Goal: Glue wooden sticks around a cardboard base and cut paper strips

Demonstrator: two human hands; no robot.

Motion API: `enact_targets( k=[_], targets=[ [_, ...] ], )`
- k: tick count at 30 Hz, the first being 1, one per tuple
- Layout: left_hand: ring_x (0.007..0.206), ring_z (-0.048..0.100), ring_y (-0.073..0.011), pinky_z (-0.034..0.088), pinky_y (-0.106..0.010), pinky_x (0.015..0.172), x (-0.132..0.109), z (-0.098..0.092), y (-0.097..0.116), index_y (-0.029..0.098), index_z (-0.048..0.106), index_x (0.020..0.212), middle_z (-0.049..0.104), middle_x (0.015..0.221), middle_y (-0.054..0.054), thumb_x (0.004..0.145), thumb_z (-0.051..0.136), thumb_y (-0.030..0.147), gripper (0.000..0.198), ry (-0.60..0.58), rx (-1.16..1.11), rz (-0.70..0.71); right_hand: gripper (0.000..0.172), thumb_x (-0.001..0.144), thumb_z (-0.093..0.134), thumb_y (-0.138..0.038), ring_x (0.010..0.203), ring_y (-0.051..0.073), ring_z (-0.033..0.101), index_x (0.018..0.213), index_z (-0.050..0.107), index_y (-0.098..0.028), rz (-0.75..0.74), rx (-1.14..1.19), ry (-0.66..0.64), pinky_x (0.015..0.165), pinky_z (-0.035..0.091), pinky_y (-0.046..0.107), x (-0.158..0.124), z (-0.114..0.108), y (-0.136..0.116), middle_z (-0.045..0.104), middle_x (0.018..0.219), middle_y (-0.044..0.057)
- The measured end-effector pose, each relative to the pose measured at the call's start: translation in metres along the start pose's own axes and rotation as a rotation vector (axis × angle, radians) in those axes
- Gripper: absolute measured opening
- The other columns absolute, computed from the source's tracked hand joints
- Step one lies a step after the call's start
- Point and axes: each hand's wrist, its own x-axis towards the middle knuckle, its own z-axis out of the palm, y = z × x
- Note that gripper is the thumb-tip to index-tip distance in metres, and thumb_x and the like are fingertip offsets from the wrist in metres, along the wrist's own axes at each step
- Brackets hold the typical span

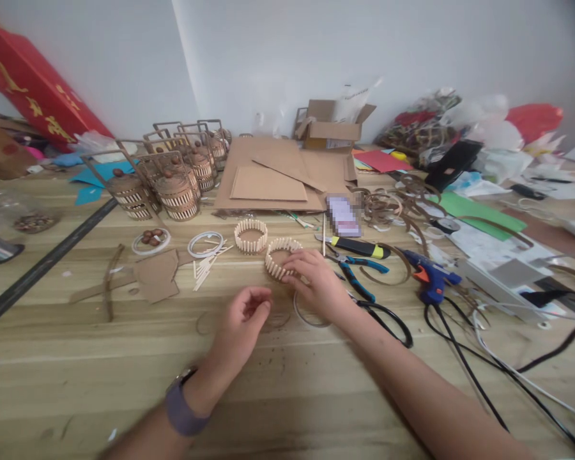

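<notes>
My right hand [316, 281] rests on the wooden table with its fingers closed on the near rim of a small ring of upright pale sticks [278, 252]. A second, similar stick ring [250, 235] stands just left and behind it. My left hand [246, 316], a watch on its wrist, hovers in front of the rings with fingers curled into a pinch; nothing visible lies between them. Loose pale sticks [206, 265] lie to the left, beside a white ring [205, 243].
Pliers [359, 271], a utility knife [357, 246], a blue glue gun [429, 278] and black cables [464, 358] crowd the right. Flat cardboard sheets [273, 172] and a box sit behind. Finished stick lantern baskets [172, 185] stand back left. Cardboard scraps [156, 278] lie left.
</notes>
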Motion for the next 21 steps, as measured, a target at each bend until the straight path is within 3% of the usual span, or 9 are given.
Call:
enact_targets(
  k=[4,9,14,16,21],
  targets=[
    [0.072,0.062,-0.0204,0.047,-0.033,0.070,0.000,-0.001,-0.005,0.020,0.069,0.085,0.069,0.077,-0.003,0.075,0.066,0.022,0.012,-0.101,0.242,0.119,0.011,0.087,0.062,-0.013,0.106,0.028,0.059,0.095,0.070,-0.017,-0.015,-0.030,-0.076,0.095,0.045,0.048,0.007,0.007,0.007,0.072,0.101,0.012],
    [0.083,0.059,-0.0257,0.046,-0.037,0.076,-0.002,0.001,-0.018,0.023,0.071,0.078,0.067,0.083,-0.006,0.070,0.066,0.014,0.013,-0.195,0.596,0.437,0.032,0.087,0.064,-0.019,0.118,0.027,0.055,0.119,0.062,-0.018,-0.025,-0.058,-0.063,0.100,0.042,0.048,0.000,-0.001,0.005,0.065,0.124,0.013],
    [0.079,0.059,-0.0251,0.046,-0.035,0.072,0.003,-0.006,-0.025,0.022,0.068,0.073,0.066,0.078,-0.006,0.082,0.058,0.018,0.015,-0.315,0.840,0.551,0.019,0.088,0.063,-0.024,0.116,0.028,0.056,0.106,0.068,-0.019,-0.011,-0.121,-0.044,0.100,0.042,0.049,-0.015,-0.021,0.012,0.067,0.116,0.013],
    [0.077,0.059,-0.0258,0.045,-0.036,0.070,0.008,-0.013,-0.026,0.022,0.067,0.073,0.066,0.077,-0.006,0.084,0.054,0.019,0.018,-0.276,0.943,0.549,0.017,0.089,0.063,-0.024,0.115,0.027,0.057,0.103,0.069,-0.020,0.029,-0.141,-0.061,0.100,0.042,0.048,-0.020,-0.032,0.021,0.067,0.117,0.012],
    [0.081,0.058,-0.0298,0.046,-0.042,0.073,0.019,-0.028,-0.028,0.018,0.066,0.085,0.067,0.084,-0.010,0.088,0.038,0.017,0.028,-0.009,1.106,0.512,0.013,0.090,0.059,-0.021,0.107,0.024,0.063,0.096,0.071,-0.020,0.142,-0.207,-0.070,0.098,0.045,0.042,-0.026,-0.070,0.046,0.072,0.108,0.009]
  ],
)
